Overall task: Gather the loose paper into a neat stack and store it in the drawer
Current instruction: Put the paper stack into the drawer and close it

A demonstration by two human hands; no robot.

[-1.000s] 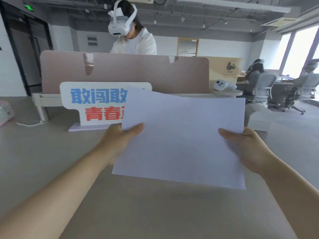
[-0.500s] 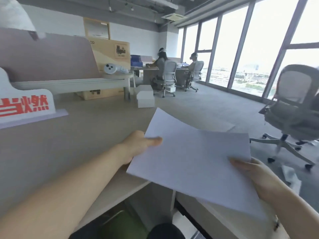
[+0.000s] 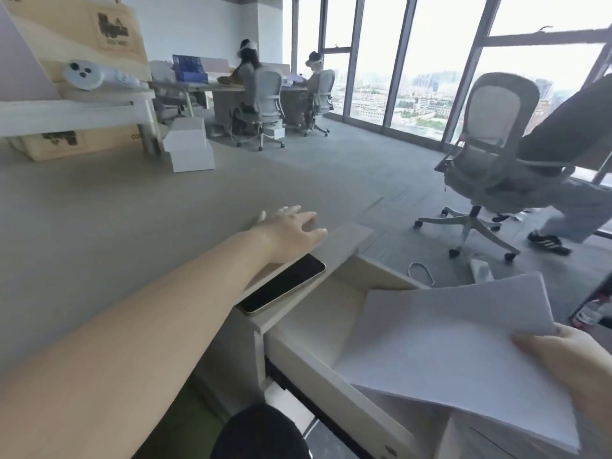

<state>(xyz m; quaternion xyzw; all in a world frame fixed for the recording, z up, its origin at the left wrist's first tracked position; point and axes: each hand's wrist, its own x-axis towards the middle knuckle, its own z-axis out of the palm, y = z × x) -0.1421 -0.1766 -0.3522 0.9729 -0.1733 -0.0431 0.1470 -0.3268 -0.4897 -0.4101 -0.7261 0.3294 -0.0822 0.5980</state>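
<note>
My right hand grips the white paper stack by its right edge, at the lower right. The sheets hang tilted over the pulled-out beige drawer, whose inside looks bare at its far end. My left hand rests flat on the desk top near its right corner, fingers spread, holding nothing.
A black phone lies on the desk corner just under my left wrist. A grey office chair stands on the floor to the right, with a person's leg and shoe beside it. White boxes and seated people are farther back.
My view swung right and down to the desk's end. My left hand let go of the paper and went flat on the desk; the drawer now stands out, with the paper over it in my right hand.
</note>
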